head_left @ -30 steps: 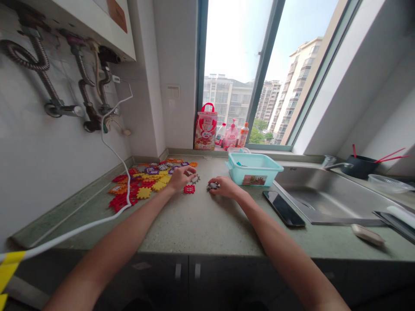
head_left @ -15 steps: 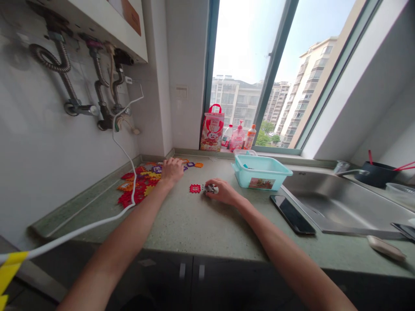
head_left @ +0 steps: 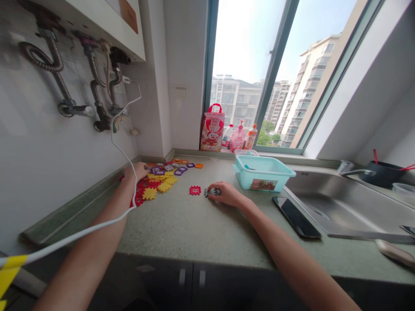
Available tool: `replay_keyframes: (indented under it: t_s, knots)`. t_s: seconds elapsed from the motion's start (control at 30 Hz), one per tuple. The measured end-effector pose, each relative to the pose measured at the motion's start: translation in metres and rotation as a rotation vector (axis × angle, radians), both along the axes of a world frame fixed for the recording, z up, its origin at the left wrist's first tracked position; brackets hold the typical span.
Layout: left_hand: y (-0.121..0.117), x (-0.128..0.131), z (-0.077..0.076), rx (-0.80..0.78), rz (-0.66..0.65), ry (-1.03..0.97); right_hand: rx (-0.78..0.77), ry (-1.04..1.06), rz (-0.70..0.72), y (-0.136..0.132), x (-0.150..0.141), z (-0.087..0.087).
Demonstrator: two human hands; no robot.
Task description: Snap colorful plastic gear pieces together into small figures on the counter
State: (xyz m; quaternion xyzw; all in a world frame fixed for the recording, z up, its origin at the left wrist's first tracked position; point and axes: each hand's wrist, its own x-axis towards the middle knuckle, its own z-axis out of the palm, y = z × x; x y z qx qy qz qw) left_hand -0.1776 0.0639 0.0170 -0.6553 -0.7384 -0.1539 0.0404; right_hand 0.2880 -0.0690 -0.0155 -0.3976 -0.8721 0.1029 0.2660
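A heap of flat plastic puzzle pieces (head_left: 160, 179), red, yellow, orange and purple, lies on the counter near the left wall. My left hand (head_left: 135, 172) rests on the heap's left edge, its fingers partly hidden behind a white cable (head_left: 128, 151). One red square piece (head_left: 195, 190) lies alone in the middle of the counter. Right beside it my right hand (head_left: 225, 194) is closed on a small grey piece (head_left: 212, 191).
A turquoise plastic basin (head_left: 263, 172) stands behind my right hand. A black phone (head_left: 296, 211) lies beside the steel sink (head_left: 343, 207). A red bag (head_left: 212, 134) and bottles (head_left: 238, 137) stand at the window. Pipes hang on the left wall.
My left hand has slid leftward across the heap to its far left edge. My right hand stays on the grey piece next to the red square.
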Motion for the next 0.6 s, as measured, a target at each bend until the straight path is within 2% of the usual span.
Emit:
replay_keyframes:
  t_s: [0.2,0.3,0.4,0.5,0.6]
  knots:
    - [-0.007,0.006,0.000,0.063,0.112,0.094,-0.003,-0.027,-0.031,-0.002,-0.002,0.000]
    - [-0.016,0.003,0.008,0.115,0.180,0.068,0.004,-0.027,-0.032,-0.002,-0.002,-0.001]
    - [-0.026,-0.005,0.022,0.210,0.243,-0.051,0.014,-0.022,-0.032,0.000,-0.001,-0.003]
    - [-0.026,-0.014,0.038,0.304,0.220,-0.121,0.012,-0.012,-0.028,0.000,-0.002,-0.004]
    - [-0.014,-0.019,0.047,0.241,0.146,-0.032,0.004,-0.018,-0.032,-0.001,-0.004,-0.004]
